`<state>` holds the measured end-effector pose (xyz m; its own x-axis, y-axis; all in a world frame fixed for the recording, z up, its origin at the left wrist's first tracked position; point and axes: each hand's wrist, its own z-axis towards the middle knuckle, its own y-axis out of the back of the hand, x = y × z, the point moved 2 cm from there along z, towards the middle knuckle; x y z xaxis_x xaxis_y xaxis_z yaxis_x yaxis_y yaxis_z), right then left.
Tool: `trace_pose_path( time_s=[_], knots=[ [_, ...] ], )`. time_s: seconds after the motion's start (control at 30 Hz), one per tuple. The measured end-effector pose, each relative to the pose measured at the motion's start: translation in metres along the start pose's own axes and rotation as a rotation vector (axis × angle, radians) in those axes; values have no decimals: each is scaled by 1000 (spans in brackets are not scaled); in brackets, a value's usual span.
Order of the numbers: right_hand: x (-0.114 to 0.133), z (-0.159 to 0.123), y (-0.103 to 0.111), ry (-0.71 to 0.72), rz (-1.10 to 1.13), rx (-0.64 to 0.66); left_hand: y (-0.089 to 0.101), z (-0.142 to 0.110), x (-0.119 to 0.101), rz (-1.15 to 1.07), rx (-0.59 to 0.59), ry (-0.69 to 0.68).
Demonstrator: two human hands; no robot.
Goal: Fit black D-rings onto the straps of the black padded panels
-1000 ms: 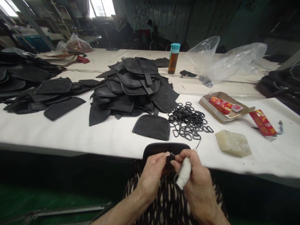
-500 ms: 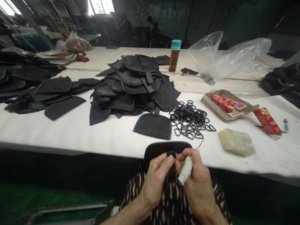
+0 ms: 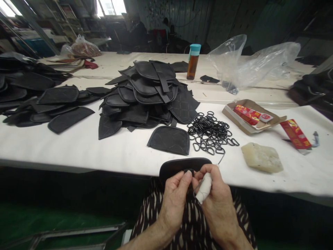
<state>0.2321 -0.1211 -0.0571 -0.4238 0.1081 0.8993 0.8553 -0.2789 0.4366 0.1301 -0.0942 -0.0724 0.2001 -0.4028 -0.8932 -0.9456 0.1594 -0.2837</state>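
Observation:
Over my lap, at the table's front edge, is a black leather flap [image 3: 173, 167] with a short black strap. My left hand [image 3: 174, 196] is closed, its thumb and forefinger pinching that strap. Closed around an awl [image 3: 204, 188] with a white-wrapped handle, my right hand [image 3: 218, 194] has its fingertips against the strap, close to the left thumb. The awl's thin metal shaft sticks out past the right knuckles, up and to the right. Both sets of fingertips partly hide the strap's end, so what lies between them cannot be made out.
Beyond my hands lie a single flap [image 3: 170, 140], a heap of black D-rings [image 3: 208, 130] and a tall pile of flaps [image 3: 140, 95]. To the right are a yellowish wax-like block [image 3: 261, 158] and an open cardboard box [image 3: 235, 116]. A bottle [image 3: 193, 62] stands farther back.
Both hands keep their hold at nearly the same place. My right fingertips and the awl have shifted slightly left, and the view has moved a little.

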Motion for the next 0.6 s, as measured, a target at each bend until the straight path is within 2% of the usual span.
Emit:
trace_pose_path(
  time_s=[0.3, 0.6],
  knots=[
    [-2, 0, 0, -2, 28, 21, 1, 1, 2, 8, 66, 5],
    [0, 2, 2, -15, 9, 34, 0, 1, 2, -4, 66, 1]
  ],
)
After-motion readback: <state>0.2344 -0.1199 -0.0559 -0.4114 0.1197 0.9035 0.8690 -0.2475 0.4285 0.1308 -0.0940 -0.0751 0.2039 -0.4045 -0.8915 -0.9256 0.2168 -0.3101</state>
